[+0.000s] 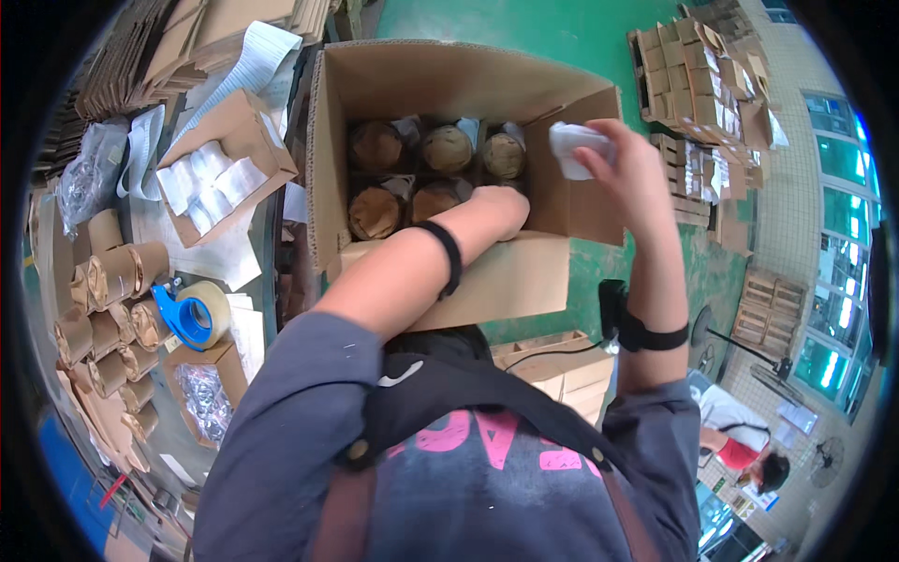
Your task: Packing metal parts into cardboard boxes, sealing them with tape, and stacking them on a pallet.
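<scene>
An open cardboard carton (421, 80) stands in front of me with several paper-wrapped round items (448, 150) in two rows. White pieces are tucked beside some of them. My left hand (501, 211) reaches down into the carton's near right part, its fingers hidden below the knuckles. Above the carton's right side, my right hand (629, 173) is closed on a small white packet (573, 148), pinched between thumb and fingers. The carton's near flap (510, 281) lies folded outward under my left forearm.
On the left bench are a small box of white packets (229, 192), a blue tape dispenser (187, 318), several brown paper-wrapped rolls (112, 276) and flat cardboard stacks (140, 47). Loaded pallets (693, 84) stand at the far right. Another person (744, 450) is at lower right.
</scene>
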Action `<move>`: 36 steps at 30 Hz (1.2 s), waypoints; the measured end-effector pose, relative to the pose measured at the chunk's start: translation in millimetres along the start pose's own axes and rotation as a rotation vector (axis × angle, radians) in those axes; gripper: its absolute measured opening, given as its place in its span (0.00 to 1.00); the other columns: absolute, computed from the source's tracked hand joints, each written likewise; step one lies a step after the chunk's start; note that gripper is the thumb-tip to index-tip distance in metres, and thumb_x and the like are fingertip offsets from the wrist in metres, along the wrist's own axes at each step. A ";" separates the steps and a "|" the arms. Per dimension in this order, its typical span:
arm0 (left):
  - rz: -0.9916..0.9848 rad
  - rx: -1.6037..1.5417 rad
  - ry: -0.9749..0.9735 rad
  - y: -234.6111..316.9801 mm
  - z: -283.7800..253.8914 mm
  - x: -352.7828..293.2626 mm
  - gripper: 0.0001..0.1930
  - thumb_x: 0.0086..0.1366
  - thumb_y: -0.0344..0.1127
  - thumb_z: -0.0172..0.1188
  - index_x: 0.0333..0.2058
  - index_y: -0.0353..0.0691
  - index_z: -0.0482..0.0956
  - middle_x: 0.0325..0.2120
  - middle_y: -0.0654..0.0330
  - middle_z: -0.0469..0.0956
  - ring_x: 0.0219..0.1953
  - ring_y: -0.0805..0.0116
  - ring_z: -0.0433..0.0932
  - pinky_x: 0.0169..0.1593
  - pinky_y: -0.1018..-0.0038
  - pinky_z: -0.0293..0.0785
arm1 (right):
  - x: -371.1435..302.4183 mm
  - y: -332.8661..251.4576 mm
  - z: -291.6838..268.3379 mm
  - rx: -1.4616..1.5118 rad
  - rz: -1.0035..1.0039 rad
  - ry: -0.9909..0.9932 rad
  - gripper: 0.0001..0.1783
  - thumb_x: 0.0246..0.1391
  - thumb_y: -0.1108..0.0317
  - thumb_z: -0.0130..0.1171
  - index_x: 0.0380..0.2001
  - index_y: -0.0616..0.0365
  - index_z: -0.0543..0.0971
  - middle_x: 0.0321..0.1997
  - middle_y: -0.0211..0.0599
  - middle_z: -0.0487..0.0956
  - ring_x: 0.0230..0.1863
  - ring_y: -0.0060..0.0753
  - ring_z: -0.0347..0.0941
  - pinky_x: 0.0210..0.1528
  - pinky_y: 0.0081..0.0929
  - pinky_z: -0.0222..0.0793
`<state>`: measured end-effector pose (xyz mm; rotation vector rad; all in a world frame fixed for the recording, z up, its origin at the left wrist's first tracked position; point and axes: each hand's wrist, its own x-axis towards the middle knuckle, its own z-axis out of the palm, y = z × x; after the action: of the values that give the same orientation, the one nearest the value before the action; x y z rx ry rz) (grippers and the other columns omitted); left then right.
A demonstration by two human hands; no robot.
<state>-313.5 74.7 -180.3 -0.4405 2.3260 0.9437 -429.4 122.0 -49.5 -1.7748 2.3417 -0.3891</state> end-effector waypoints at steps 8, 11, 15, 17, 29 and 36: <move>-0.154 0.200 -0.232 -18.3 33.7 54.0 0.18 0.64 0.42 0.51 0.53 0.54 0.76 0.55 0.63 0.72 0.56 0.60 0.72 0.55 0.57 0.67 | 2.5 25.4 77.9 -0.217 0.039 -0.383 0.12 0.44 0.76 0.57 0.36 0.61 0.78 0.36 0.53 0.79 0.42 0.53 0.76 0.45 0.42 0.72; -0.129 0.307 -0.333 -26.0 39.4 57.6 0.18 0.65 0.42 0.51 0.54 0.55 0.75 0.56 0.63 0.72 0.57 0.58 0.71 0.58 0.56 0.63 | 3.4 19.4 107.0 -0.376 0.107 -0.537 0.06 0.45 0.75 0.55 0.29 0.61 0.79 0.36 0.50 0.81 0.39 0.49 0.78 0.39 0.40 0.76; -0.195 0.140 -0.389 -28.9 36.1 57.4 0.20 0.64 0.42 0.53 0.55 0.56 0.74 0.57 0.64 0.70 0.60 0.56 0.68 0.61 0.53 0.57 | 6.5 35.2 146.5 -0.456 0.122 -0.631 0.07 0.44 0.74 0.57 0.30 0.59 0.80 0.37 0.48 0.81 0.40 0.48 0.79 0.40 0.38 0.76; -0.144 0.159 -0.282 -36.1 44.0 55.9 0.18 0.61 0.41 0.57 0.50 0.56 0.77 0.50 0.65 0.76 0.52 0.57 0.75 0.54 0.55 0.66 | 9.5 42.9 160.8 -0.486 0.097 -0.645 0.08 0.43 0.73 0.57 0.31 0.58 0.80 0.37 0.48 0.81 0.40 0.48 0.79 0.40 0.38 0.76; -0.149 0.146 -0.423 -56.8 84.2 96.8 0.14 0.59 0.39 0.59 0.45 0.54 0.80 0.42 0.65 0.78 0.43 0.59 0.77 0.45 0.58 0.71 | 5.8 48.0 158.8 -0.422 0.066 -0.279 0.11 0.48 0.70 0.57 0.36 0.61 0.74 0.36 0.54 0.79 0.37 0.52 0.78 0.38 0.42 0.76; -0.147 0.151 -0.508 -37.7 78.1 103.6 0.11 0.58 0.36 0.60 0.41 0.52 0.81 0.36 0.65 0.78 0.35 0.61 0.78 0.38 0.61 0.73 | -0.5 60.5 174.4 -0.539 0.061 -0.557 0.14 0.47 0.69 0.57 0.38 0.60 0.71 0.39 0.52 0.76 0.36 0.55 0.77 0.37 0.45 0.75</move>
<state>-344.4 95.9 -310.2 -0.2666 1.8587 0.7038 -433.1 120.5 -234.1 -1.6936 2.1809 0.7220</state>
